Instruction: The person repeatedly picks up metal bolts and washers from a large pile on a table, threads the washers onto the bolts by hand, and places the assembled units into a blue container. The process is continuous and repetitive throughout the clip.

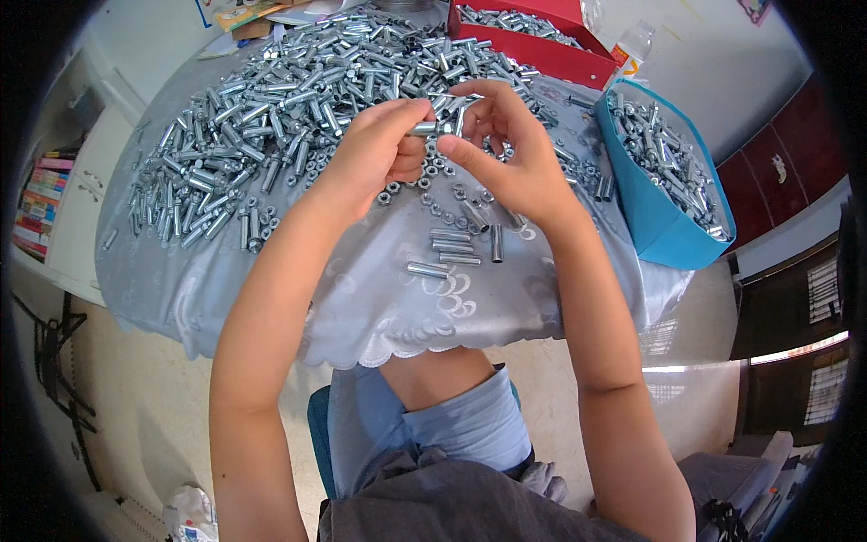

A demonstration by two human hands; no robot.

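Pinching a small metal sleeve (424, 129) between closed fingertips of left hand (379, 149) and right hand (506, 154), above the near edge of the bolt pile (271, 108); probably light, rigid, slick, so gripping its ends seems safest.

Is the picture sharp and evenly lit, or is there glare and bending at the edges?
Head view: the hands, left and right, look sharp; daylight glints off the metal sleeves; the table edge bends with fisheye; the corners are black.
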